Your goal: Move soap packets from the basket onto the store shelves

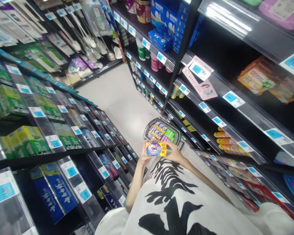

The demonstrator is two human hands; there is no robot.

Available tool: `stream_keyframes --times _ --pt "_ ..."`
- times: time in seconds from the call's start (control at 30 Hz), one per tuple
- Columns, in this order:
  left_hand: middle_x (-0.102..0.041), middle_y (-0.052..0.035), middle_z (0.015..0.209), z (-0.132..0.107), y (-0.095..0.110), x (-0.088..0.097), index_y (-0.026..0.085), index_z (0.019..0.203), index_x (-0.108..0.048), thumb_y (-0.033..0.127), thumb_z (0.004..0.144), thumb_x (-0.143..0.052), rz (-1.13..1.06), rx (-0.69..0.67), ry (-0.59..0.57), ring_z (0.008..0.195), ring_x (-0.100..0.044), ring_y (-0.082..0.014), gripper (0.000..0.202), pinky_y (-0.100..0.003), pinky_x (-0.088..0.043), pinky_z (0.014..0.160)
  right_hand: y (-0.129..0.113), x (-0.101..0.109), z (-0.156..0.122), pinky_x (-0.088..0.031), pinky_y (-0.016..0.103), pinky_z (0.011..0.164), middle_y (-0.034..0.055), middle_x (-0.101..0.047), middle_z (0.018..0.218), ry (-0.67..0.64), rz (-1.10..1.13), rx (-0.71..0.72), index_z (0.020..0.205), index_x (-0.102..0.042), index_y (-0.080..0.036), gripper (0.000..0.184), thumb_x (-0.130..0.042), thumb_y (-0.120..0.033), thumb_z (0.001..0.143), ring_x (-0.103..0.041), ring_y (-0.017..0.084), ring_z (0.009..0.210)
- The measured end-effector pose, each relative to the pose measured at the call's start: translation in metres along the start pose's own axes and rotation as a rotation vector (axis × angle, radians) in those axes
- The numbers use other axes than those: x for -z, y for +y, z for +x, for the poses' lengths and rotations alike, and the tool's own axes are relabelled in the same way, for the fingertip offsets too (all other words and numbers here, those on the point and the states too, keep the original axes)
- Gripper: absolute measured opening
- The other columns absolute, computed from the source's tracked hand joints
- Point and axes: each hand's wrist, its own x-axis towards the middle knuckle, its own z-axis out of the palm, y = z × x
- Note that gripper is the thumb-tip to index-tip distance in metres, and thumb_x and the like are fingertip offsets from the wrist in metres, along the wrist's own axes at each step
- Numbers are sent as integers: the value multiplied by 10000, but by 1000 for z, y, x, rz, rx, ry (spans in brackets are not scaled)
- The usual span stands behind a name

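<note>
Between my two hands is a small yellow and blue OMO soap pack, its printed front turned up towards me. My left hand grips its left end and my right hand its right end, fingers closed on both sides. Just beyond them, low down, a dark shopping basket holds several similar yellow and blue packs and some green ones. The near part of the basket is hidden behind my hands and the pack.
Toothpaste boxes fill the shelves close on the left. On the right, shelves carry blue boxes, orange packs and orange bottles. A pale floor runs ahead to hanging utensils.
</note>
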Motion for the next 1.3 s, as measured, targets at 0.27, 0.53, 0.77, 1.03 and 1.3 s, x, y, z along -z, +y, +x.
stream_keyframes --times 0.27,0.53,0.77,1.03,1.3 --pt "-491 -131 1571 6 27 -8 298 1532 -464 405 390 -1028 148 77 4 1449 -447 -421 1279 -454 -490 1146 -12 -2 -8 -567 541 1017 122 -709 1225 267 -171 202 1222 -653 -275 420 -781 -261 822 -672 303 1193" --pt "-522 -105 1541 1 24 4 295 1493 -516 311 520 -978 97 135 -14 1427 -485 -360 1077 -440 -469 1158 -15 3 -2 -556 415 1006 115 -658 1238 127 -23 -50 1237 -613 -209 599 -826 -240 678 -654 266 1155" --pt "-722 -105 1209 -4 9 3 209 1290 -632 516 592 -925 148 305 192 1075 -699 -301 818 -356 -582 873 1 1 -15 -583 365 907 80 -700 1176 -222 267 -430 1383 -434 -226 870 -896 -382 662 -709 219 980" --pt "-741 -74 1030 -6 2 -9 189 1129 -656 628 582 -897 381 501 271 798 -689 -198 742 -261 -527 624 22 0 -25 -561 361 890 44 -701 1074 -397 230 -649 1167 -564 -214 720 -914 -519 616 -686 213 962" --pt "-744 -14 914 -8 -3 -1 204 1048 -603 589 556 -924 398 533 86 764 -699 -183 702 -269 -539 690 35 -13 -26 -530 284 868 3 -661 1032 -401 267 -703 1240 -599 -223 753 -900 -563 640 -647 160 928"
